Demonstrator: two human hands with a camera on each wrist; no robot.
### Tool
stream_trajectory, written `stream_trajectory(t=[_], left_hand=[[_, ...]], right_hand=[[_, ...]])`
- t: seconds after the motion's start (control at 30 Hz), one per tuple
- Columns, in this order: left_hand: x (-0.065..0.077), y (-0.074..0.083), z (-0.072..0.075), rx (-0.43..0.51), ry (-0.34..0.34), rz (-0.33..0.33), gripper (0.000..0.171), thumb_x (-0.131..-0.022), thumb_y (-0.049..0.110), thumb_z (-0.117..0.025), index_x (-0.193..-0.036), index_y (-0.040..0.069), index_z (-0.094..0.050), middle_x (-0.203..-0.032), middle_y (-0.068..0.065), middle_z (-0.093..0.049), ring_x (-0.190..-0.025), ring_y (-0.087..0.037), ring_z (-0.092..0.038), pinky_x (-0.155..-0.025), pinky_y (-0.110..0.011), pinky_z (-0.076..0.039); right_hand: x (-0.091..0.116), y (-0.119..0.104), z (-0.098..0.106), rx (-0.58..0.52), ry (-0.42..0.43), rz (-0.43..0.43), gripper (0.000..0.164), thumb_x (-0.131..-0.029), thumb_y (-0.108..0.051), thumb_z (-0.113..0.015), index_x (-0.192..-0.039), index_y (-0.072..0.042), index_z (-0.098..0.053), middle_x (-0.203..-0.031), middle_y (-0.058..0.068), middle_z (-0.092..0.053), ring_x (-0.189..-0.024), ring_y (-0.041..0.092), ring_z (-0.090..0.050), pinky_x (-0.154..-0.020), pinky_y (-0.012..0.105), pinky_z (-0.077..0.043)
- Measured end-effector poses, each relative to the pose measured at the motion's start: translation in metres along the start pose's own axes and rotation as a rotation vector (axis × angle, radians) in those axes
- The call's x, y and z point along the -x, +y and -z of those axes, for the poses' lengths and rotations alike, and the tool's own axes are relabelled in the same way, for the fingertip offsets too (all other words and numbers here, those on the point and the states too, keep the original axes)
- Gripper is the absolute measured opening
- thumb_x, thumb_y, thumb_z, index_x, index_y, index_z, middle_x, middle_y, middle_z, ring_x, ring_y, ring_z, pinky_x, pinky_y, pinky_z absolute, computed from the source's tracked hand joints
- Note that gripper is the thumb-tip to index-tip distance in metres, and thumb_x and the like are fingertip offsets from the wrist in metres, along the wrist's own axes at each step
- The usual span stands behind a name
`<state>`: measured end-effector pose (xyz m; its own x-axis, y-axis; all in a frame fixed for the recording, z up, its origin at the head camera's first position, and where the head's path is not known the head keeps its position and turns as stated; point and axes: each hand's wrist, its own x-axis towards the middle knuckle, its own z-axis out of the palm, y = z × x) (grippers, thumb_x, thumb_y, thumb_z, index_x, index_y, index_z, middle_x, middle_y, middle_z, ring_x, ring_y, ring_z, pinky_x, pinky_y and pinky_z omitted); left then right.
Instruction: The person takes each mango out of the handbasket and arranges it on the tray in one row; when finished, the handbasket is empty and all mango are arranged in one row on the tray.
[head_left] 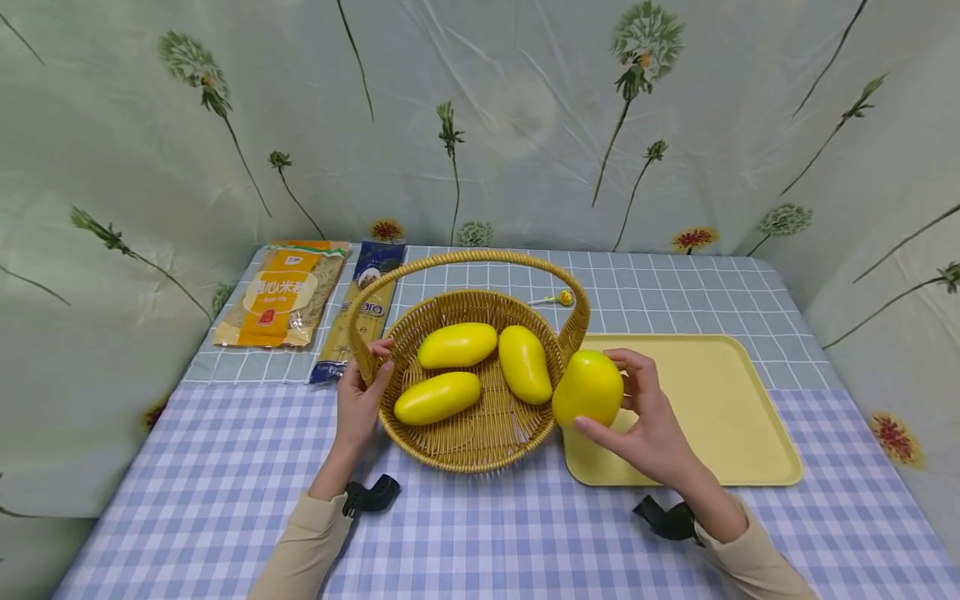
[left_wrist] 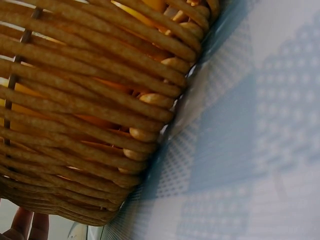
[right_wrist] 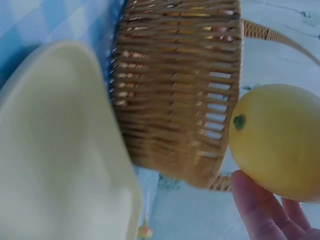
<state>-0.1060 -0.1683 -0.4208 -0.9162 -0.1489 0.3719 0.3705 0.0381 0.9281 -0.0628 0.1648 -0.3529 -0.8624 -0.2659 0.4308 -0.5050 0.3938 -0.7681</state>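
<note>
A yellow mango [head_left: 588, 387] is held in my right hand [head_left: 654, 425], above the basket's right rim and the tray's left edge. Its small green stem end faces the camera in the right wrist view, with fingertips [right_wrist: 260, 207] against its side. My left hand [head_left: 360, 408] grips the wicker basket [head_left: 472, 446] at the left foot of its arched handle. Inside the basket lie three more yellow mangoes, an upper mango [head_left: 457, 345], a lower mango [head_left: 437, 398] and a right-hand mango [head_left: 525, 364]. Woven basket wall [left_wrist: 80, 105] fills much of the left wrist view.
A pale yellow tray [head_left: 720, 417] lies right of the basket. Behind the basket is a small lollipop-like item [head_left: 562, 297]. To the left lie an orange-labelled food packet [head_left: 281, 296] and a blue-ended pasta packet [head_left: 363, 308]. A flowered curtain [head_left: 525, 125] hangs behind the table.
</note>
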Motion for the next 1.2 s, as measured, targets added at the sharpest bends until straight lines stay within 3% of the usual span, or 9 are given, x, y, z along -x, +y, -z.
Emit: stream_trajectory(t=[0.2, 0.4, 0.6, 0.83, 1.03, 1.2], left_hand=[[0.0, 0.001, 0.0, -0.001, -0.002, -0.012, 0.014, -0.093, -0.012, -0.049, -0.104, -0.018, -0.045, -0.122, -0.039, -0.048, -0.12, -0.027, -0.047, -0.1, -0.022, -0.037], [0.0, 0.002, 0.0, -0.012, 0.0, -0.016, 0.013, -0.093, -0.012, -0.049, -0.104, -0.018, -0.046, -0.122, -0.038, -0.048, -0.12, -0.031, -0.046, -0.1, -0.022, -0.037], [0.0, -0.006, 0.002, 0.013, -0.003, -0.017, 0.013, -0.092, -0.013, -0.048, -0.104, -0.018, -0.045, -0.122, -0.039, -0.047, -0.119, -0.023, -0.048, -0.1, -0.022, -0.037], [-0.001, -0.025, 0.007, 0.024, -0.003, -0.038, 0.014, -0.093, -0.01, -0.05, -0.106, -0.015, -0.048, -0.124, -0.032, -0.051, -0.121, -0.021, -0.048, -0.102, -0.025, -0.036], [-0.002, -0.027, 0.007, 0.03, -0.004, -0.046, 0.014, -0.093, -0.01, -0.05, -0.106, -0.015, -0.048, -0.123, -0.033, -0.051, -0.12, -0.022, -0.048, -0.102, -0.025, -0.036], [-0.002, -0.016, 0.004, 0.023, -0.005, -0.024, 0.013, -0.092, -0.013, -0.049, -0.105, -0.017, -0.046, -0.122, -0.037, -0.048, -0.119, -0.022, -0.048, -0.1, -0.025, -0.037]], right_hand=[[0.005, 0.013, 0.006, 0.001, 0.073, -0.057, 0.079, -0.062, 0.018, -0.077, -0.126, 0.01, -0.031, -0.119, 0.013, -0.046, -0.084, 0.011, -0.053, -0.069, 0.017, -0.05], [0.009, 0.031, 0.011, 0.002, 0.091, -0.17, 0.079, -0.066, 0.015, -0.076, -0.13, 0.005, -0.03, -0.12, 0.007, -0.045, -0.085, 0.011, -0.054, -0.068, 0.018, -0.05], [0.014, 0.065, 0.013, 0.01, 0.078, -0.258, 0.081, -0.072, 0.002, -0.08, -0.136, -0.006, -0.03, -0.112, 0.009, -0.045, -0.081, 0.014, -0.057, -0.065, 0.021, -0.052], [0.013, 0.079, 0.014, 0.063, 0.046, -0.339, 0.075, -0.076, -0.014, -0.08, -0.134, -0.01, -0.032, -0.106, 0.012, -0.044, -0.081, 0.027, -0.056, -0.059, 0.024, -0.051], [0.013, 0.084, 0.013, 0.106, -0.004, -0.407, 0.072, -0.078, -0.022, -0.079, -0.133, -0.009, -0.034, -0.108, 0.015, -0.045, -0.08, 0.029, -0.056, -0.06, 0.025, -0.048], [0.014, 0.09, 0.01, 0.148, -0.031, -0.445, 0.072, -0.078, -0.027, -0.079, -0.133, -0.011, -0.035, -0.107, 0.015, -0.047, -0.078, 0.028, -0.054, -0.062, 0.029, -0.047]])
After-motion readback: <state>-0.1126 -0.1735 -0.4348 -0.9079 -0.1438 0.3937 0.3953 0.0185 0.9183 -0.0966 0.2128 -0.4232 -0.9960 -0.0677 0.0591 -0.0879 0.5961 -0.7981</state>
